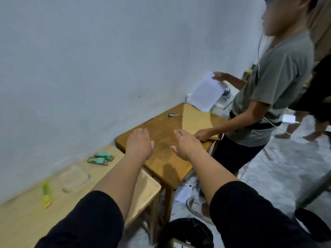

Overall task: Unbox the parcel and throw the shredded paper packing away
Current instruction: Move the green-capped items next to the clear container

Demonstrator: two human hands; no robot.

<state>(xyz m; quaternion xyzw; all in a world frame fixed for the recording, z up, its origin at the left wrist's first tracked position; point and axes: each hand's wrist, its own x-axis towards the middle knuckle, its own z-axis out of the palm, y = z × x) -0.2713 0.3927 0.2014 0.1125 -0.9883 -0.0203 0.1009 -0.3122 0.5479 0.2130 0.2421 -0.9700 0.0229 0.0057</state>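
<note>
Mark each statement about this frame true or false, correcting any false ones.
1. Both the left hand and the right hand are empty. True.
2. The parcel lies on the pale bench. False: it lies on the darker wooden table.
3. Another person holds a white sheet. True.
4. The clear container sits on the floor. False: it sits on the pale bench.

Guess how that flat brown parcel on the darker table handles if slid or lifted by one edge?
The parcel looks thin and flat, so probably light and likely to slide easily on the smooth table. It seems to hold a flat shape, so fairly stiff, perhaps flexing slightly. Another person's hand presses its near corner, so it won't shift freely.
</note>
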